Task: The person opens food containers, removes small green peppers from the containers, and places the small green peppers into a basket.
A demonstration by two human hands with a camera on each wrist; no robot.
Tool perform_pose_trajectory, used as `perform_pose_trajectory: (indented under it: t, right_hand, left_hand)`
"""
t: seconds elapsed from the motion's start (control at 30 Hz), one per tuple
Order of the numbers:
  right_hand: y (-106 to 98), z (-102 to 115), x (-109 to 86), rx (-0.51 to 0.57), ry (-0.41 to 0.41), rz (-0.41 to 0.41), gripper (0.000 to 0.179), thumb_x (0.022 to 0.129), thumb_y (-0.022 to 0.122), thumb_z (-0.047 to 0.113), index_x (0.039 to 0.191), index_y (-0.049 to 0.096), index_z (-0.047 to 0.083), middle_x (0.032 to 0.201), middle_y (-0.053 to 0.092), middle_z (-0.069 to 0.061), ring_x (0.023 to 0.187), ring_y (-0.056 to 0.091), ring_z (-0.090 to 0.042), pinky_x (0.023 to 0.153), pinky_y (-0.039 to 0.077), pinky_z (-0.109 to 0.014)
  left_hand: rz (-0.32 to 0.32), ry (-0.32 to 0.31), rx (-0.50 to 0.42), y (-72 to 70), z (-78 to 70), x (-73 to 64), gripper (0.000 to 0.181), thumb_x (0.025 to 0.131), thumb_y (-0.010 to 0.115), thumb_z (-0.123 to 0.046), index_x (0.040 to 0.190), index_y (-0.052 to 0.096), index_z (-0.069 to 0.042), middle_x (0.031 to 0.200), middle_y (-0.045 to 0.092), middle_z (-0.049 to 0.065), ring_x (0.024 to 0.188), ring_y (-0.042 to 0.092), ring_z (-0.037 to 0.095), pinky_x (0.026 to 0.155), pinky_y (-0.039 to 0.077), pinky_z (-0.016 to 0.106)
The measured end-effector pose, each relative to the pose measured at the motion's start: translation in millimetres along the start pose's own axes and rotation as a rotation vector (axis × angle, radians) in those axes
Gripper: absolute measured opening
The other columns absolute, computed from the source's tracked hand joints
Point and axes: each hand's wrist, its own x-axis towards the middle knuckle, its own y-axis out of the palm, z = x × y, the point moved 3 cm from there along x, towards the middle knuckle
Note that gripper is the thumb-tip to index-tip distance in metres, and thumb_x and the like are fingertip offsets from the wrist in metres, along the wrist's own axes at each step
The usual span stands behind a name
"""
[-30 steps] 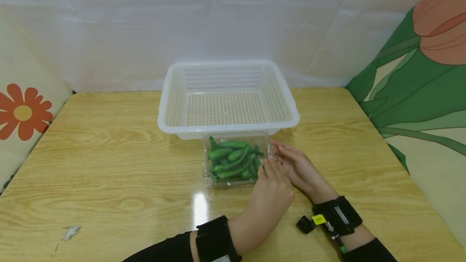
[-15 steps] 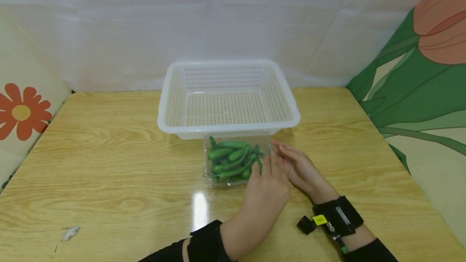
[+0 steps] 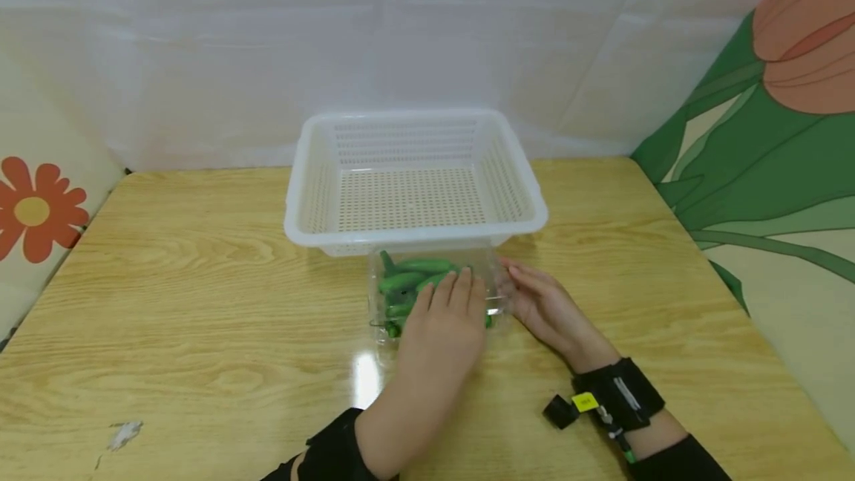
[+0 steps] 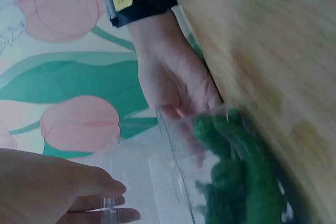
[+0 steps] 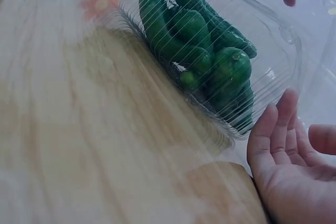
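Observation:
A clear plastic box (image 3: pixel 375 303) of long green peppers (image 3: pixel 401 282) sits on the table against the front of a white basket. My left hand (image 3: pixel 434 344) is over the box in the head view, hiding part of the peppers. In the left wrist view, that hand's thumb and fingers (image 4: pixel 113 187) pinch the edge of the clear lid (image 4: pixel 139 177), which stands raised from the peppers. My right hand (image 3: pixel 551 310) is at the box's right end. Its fingers (image 5: pixel 268 127) are lightly bent against the box's side in the right wrist view, thumb apart.
Behind the box stands the white perforated basket (image 3: pixel 314 236), with nothing inside. The wooden table (image 3: pixel 200 280) meets a white cloth (image 3: pixel 234 58) at the back. Flower-printed panels (image 3: pixel 795 243) border both sides. A small black camera (image 3: pixel 561 412) hangs at my right wrist.
My left hand has moved left over the box from its right end, and the lid has come up with it. The right hand has stayed nearly still.

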Motion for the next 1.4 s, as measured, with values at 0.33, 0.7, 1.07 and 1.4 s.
perform_pose_trajectory:
  t: [0.33,0.7,1.07,1.4]
  right_hand:
    - [0,-1,-0.4,0.0,-0.019,0.035,0.035,0.109,0.032,0.011,0.124,0.064,0.012,0.119,0.062,-0.004,0.1,0.06,-0.011,0.087,0.053,-0.023]
    - [4,0,0.9,-0.084,-0.022,0.067,0.029,0.107,0.039,0.004,0.117,0.066,0.01,0.099,0.064,-0.002,0.087,0.061,-0.011,0.077,0.055,-0.023]
    - [18,15,-8.8,-0.499,0.116,-0.093,0.058,0.101,0.058,0.02,0.148,0.035,-0.005,0.107,0.062,-0.007,0.095,0.061,-0.014,0.091,0.054,-0.031]
    - [33,36,-18.1,-0.997,0.095,0.013,0.057,0.104,0.054,0.022,0.147,0.035,-0.011,0.109,0.068,-0.019,0.099,0.067,-0.021,0.089,0.056,-0.031]
  left_hand:
    - [-0.013,-0.059,-0.114,-9.8,30.1,3.6,0.034,0.085,0.08,-0.032,0.111,0.073,-0.01,0.11,0.072,0.007,0.099,0.069,0.021,0.086,0.057,0.033]
    - [-0.085,-0.148,-0.202,-24.6,60.2,6.5,0.03,0.089,0.077,-0.019,0.113,0.071,-0.003,0.111,0.071,0.013,0.102,0.068,0.029,0.091,0.056,0.04]
    - [-0.09,-0.229,-0.257,-29.8,84.0,6.1,0.036,0.083,0.083,-0.021,0.112,0.072,-0.004,0.11,0.072,0.012,0.102,0.067,0.029,0.089,0.056,0.039]
    - [-0.066,-0.248,-0.305,-36.4,96.6,4.6,0.027,0.086,0.08,-0.023,0.108,0.073,-0.007,0.105,0.073,0.009,0.097,0.068,0.027,0.084,0.057,0.038]
